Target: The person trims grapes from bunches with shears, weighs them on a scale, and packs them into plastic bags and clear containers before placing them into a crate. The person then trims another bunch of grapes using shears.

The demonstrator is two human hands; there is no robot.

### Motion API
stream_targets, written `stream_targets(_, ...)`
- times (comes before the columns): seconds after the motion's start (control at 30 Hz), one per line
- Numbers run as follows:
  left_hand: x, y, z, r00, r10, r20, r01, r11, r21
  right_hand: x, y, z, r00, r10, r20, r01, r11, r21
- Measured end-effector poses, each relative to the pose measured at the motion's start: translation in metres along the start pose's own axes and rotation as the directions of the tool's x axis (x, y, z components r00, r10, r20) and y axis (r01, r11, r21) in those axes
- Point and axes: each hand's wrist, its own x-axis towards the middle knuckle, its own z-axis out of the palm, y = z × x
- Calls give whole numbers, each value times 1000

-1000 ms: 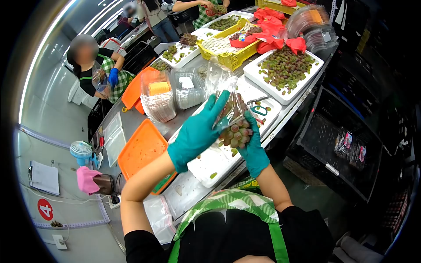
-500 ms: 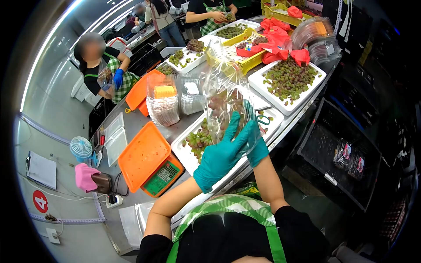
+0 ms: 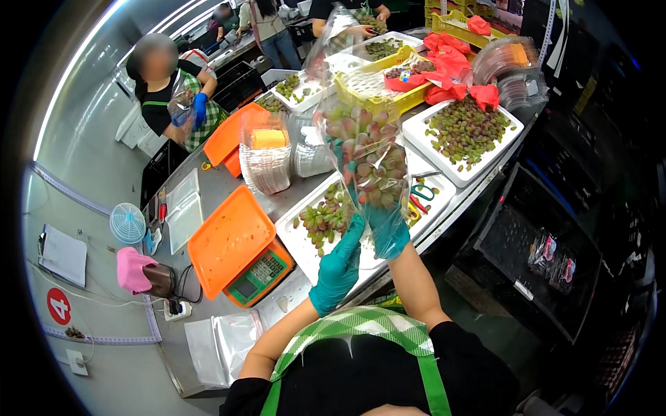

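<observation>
A bunch of reddish-green grapes (image 3: 368, 149) is held up over the tray inside a clear plastic bag (image 3: 331, 69). My right hand (image 3: 388, 232), in a teal glove, is under and behind the bunch, with bag film over the glove; some fingers show through between the grapes. My left hand (image 3: 340, 267), also gloved, is closed at the lower left edge of the bag, thumb and fingers together. Below lies a white tray (image 3: 295, 239) with more grapes (image 3: 326, 218) on its left side. Green-handled scissors (image 3: 422, 193) and a red-handled tool (image 3: 417, 204) lie on its right side.
An orange scale (image 3: 232, 239) stands left of the tray, with flat plastic bags (image 3: 225, 347) near me. Stacked clear containers (image 3: 267, 163) are behind. Another grape tray (image 3: 416, 139) and a yellow crate (image 3: 399, 104) stand beyond. A black crate (image 3: 485, 256) is at right. Co-workers stand across the table.
The bag has come down around the grapes and its film is straighter. My left hand has moved down and left, from the bag's front to its lower edge.
</observation>
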Motion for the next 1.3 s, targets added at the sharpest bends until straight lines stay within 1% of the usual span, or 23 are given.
stream_targets(0.03, -4, -1, 1, 998, -58, -15, 57, 997, -60, 1, 0, 5, 1000, -11, -1, 11, 1000, -6)
stream_targets(0.1, -13, 2, -2, 996, -57, 73, 65, 992, -104, 7, 0, 10, 1000, -29, 4, 29, 1000, -10)
stream_targets(0.13, -19, -1, -7, 986, -89, 141, 102, 991, -83, 8, 1, 13, 999, -35, 9, 35, 999, -11)
stream_targets(0.23, -19, -9, -24, 976, -44, 215, 45, 999, 1, 12, 5, 18, 999, -44, 15, 44, 999, -10)
stream_targets(0.27, -19, -12, -31, 956, -83, 283, 70, 996, 56, 13, 6, 19, 999, -47, 13, 47, 999, -13)
stream_targets(0.37, -12, -13, -41, 984, 141, 110, -153, 981, 119, 15, 8, 16, 999, -44, 9, 44, 998, -50)
stream_targets(0.4, -10, -11, -43, 987, 163, 11, -163, 985, 60, 16, 11, 13, 1000, -23, 9, 24, 993, -114)
stream_targets(0.43, -8, -5, -44, 987, 137, -81, -124, 982, 141, 18, 14, 9, 1000, -3, 9, 4, 984, -178)
stream_targets(0.5, 16, 4, -35, 951, 265, -158, -226, 947, 230, 13, 24, 5, 999, 34, 23, -30, 984, -177)
stream_targets(0.57, 36, 22, -33, 981, 176, 82, -190, 785, 590, 5, 28, 5, 996, 82, 45, -72, 980, -183)
stream_targets(0.6, 47, 21, -29, 977, 115, 179, -205, 729, 653, 1, 28, 6, 993, 105, 58, -92, 978, -186)
stream_targets(0.63, 55, 17, -24, 979, 127, 162, -195, 820, 538, -1, 28, 7, 990, 123, 66, -109, 976, -189)
stream_targets(0.7, 66, -4, -19, 941, 261, 217, -339, 710, 617, -5, 24, 11, 984, 152, 89, -133, 973, -189)
stream_targets(0.9, 56, 20, 4, 895, 356, 267, -425, 861, 278, 9, 31, 26, 982, 162, 98, -143, 974, -178)
stream_targets(0.93, 56, 21, 1, 865, 395, 310, -486, 813, 321, 12, 32, 28, 982, 160, 96, -141, 974, -176)
stream_targets(1.0, 55, 15, -4, 861, 375, 344, -468, 849, 246, 15, 34, 31, 982, 167, 94, -149, 973, -174)
stream_targets(1.07, 54, 7, -10, 839, 311, 446, -412, 899, 149, 17, 36, 32, 979, 181, 93, -162, 969, -185)
stream_targets(1.13, 62, 17, -34, 807, 308, 504, -243, 951, -192, 19, 34, 31, 977, 192, 89, -171, 965, -199)
stream_targets(1.17, 68, 20, -49, 787, 316, 530, -138, 927, -349, 19, 35, 29, 976, 198, 90, -175, 962, -209)
stream_targets(1.2, 71, 17, -63, 722, 319, 613, 63, 853, -517, 18, 36, 27, 974, 206, 96, -182, 959, -218)
stream_targets(1.23, 75, 7, -77, 738, 360, 570, -45, 870, -491, 16, 36, 25, 970, 219, 104, -191, 956, -223)
stream_targets(1.27, 77, 4, -93, 834, 211, 510, 58, 885, -461, 14, 38, 25, 969, 197, 150, -166, 967, -194)
stream_targets(1.3, 77, -12, -94, 967, 43, 250, 66, 909, -412, 13, 35, 28, 965, 192, 177, -138, 951, -277)
